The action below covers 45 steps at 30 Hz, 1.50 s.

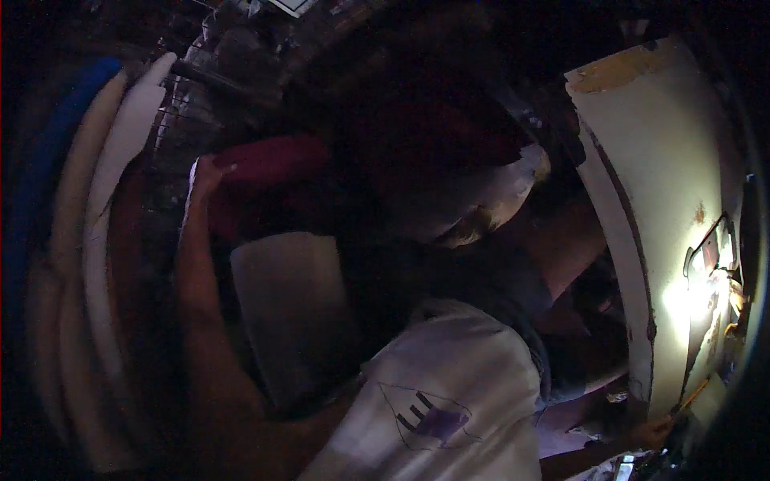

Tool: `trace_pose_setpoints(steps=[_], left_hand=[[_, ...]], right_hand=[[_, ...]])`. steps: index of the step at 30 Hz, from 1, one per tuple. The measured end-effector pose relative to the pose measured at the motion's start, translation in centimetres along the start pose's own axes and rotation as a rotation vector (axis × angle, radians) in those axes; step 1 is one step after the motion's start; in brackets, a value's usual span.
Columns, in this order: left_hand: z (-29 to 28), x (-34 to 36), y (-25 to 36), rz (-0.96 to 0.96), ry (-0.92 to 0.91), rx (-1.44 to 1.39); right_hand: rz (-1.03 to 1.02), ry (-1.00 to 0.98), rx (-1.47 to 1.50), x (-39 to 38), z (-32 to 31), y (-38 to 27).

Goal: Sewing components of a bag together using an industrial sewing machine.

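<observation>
Maroon block (281, 157), matte and round-edged

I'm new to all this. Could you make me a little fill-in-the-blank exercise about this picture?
1. The left hand is at a dark ____ (colour) bundle.
2. The shirt is ____, with a purple patch in its print.
3. The bright light falls on the pale panel, toward the picture's ____ edge.
4. The right hand is ____ in the picture than the left hand.

Missing words: red; white; right; lower.
</observation>
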<state>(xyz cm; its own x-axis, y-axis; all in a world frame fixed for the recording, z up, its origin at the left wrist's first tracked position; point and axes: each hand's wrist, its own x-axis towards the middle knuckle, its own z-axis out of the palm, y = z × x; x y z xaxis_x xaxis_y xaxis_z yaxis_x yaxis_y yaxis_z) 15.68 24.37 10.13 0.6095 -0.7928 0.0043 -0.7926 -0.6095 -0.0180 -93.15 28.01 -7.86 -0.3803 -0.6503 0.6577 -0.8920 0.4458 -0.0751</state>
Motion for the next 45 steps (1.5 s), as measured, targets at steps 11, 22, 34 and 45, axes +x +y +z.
trace_pose_setpoints(steps=[11,22,34,45], left_hand=[[-9.9,-2.4,17.3,0.113,-0.119,-0.314],[-12.3,-5.3,26.6,0.334,0.002,-0.234],[-13.3,-7.5,29.7,0.518,-0.119,-0.659],[-14.1,-9.0,31.0,0.526,-0.191,-0.668]], right_hand=[[0.08,-0.054,-0.027,-1.7,1.4,3.1],[-0.016,0.051,0.099,-1.5,1.8,2.9],[-0.013,0.206,0.147,-1.0,0.5,-2.0],[0.055,0.053,0.115,-1.5,0.8,0.4]])
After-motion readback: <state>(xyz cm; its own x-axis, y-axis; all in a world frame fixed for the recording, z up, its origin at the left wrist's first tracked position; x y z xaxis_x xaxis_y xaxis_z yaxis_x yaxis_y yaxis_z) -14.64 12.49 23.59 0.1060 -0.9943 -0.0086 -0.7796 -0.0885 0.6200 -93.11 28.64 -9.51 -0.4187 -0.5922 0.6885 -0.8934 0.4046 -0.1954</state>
